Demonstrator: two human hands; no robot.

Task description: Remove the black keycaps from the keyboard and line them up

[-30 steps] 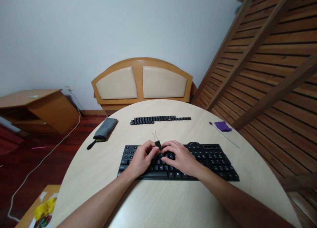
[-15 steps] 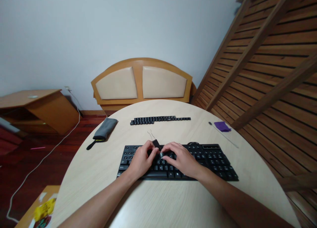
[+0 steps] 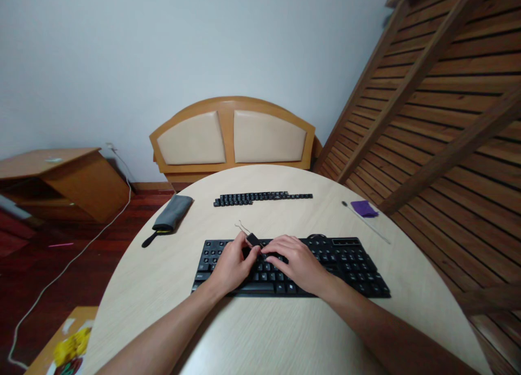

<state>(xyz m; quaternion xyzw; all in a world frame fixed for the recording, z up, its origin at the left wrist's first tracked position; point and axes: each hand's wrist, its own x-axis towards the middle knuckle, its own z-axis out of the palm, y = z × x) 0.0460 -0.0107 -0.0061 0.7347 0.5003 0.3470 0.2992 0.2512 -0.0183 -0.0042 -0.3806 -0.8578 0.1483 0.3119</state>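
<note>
A black computer keyboard (image 3: 252, 287) lies across the near part of the table, several keycaps gone from its left end. Over its middle, my left hand (image 3: 234, 261) is closed around a keycap puller (image 3: 253, 239), a black handle with two thin wire prongs pointing up and left. My right hand (image 3: 295, 258) meets it from the right, thumb and fingers curled at the puller's lower end. Whatever sits between those fingertips is dark and too small to make out. Removed keycaps (image 3: 254, 198) stand in rows beyond the keyboard.
On the round table (image 3: 277, 337), a grey pouch (image 3: 174, 213) lies at left; a thin brush (image 3: 366, 221) and a purple cloth (image 3: 364, 208) are at right. A headboard (image 3: 228, 131) stands behind, wooden slats (image 3: 439, 120) at right. A white cable (image 3: 81, 253) crosses the floor.
The puller has tilted further left in my left hand. The small greyish keycap seen between my right fingertips earlier no longer shows clearly. Both hands stay over the same spot.
</note>
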